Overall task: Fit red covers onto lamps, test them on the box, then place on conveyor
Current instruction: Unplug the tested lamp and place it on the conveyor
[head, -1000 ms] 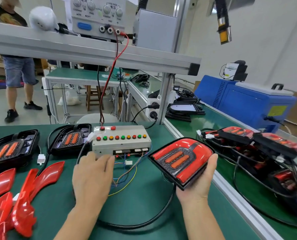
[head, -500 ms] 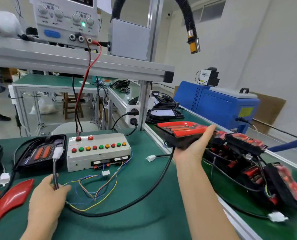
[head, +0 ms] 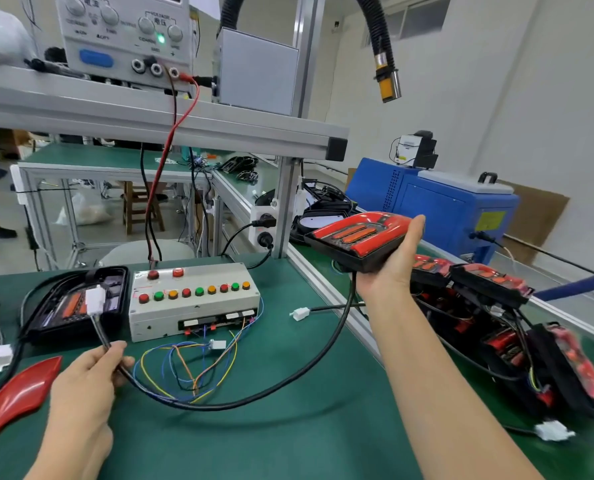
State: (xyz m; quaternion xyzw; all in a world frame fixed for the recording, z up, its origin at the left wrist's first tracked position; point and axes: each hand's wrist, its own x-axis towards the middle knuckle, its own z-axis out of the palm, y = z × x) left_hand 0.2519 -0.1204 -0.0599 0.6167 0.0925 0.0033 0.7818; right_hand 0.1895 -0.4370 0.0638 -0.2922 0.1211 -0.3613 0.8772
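The lamp (head: 358, 237) had a shiny red plastic cover on a dull black plastic shell. The table (head: 288, 438) wore a smooth, matt green mat. The test box (head: 195, 306) looked like grey painted metal. The frame (head: 150, 123) was brushed silver metal.

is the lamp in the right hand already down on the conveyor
No, the right hand holds the covered lamp in the air above the conveyor.
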